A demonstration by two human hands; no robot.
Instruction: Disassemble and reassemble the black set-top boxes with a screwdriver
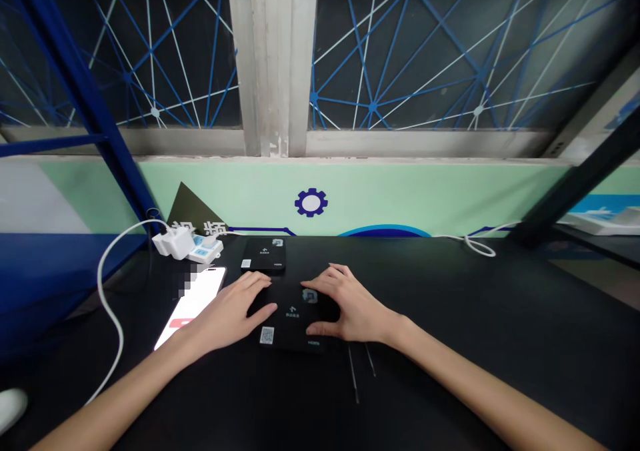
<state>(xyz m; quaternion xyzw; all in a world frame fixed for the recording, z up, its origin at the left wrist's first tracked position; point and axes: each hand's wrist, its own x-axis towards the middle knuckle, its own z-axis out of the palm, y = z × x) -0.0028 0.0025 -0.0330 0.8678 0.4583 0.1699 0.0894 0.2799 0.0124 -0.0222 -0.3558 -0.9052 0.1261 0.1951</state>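
Observation:
A flat black box point(287, 321) with a QR sticker and a shiny label lies on the black table between my hands. My left hand point(233, 311) has its thumb at the box's left edge, with the fingers stretched toward its upper left corner. On the right side, the thumb and fingers of my right hand point(340, 304) are apart and rest on the box's edge. Just behind it lies a second, similar black box point(263, 254). A lit phone point(197, 301) is partly covered by my left hand and forearm. Two thin metal tools point(354, 374) lie below my right wrist.
A white power strip point(204, 249) with a plugged-in adapter point(175, 243) and white cable stands at the back left. Another white cable point(480, 245) lies along the back right of the table point(450, 311). Blue and black metal posts rise at either side.

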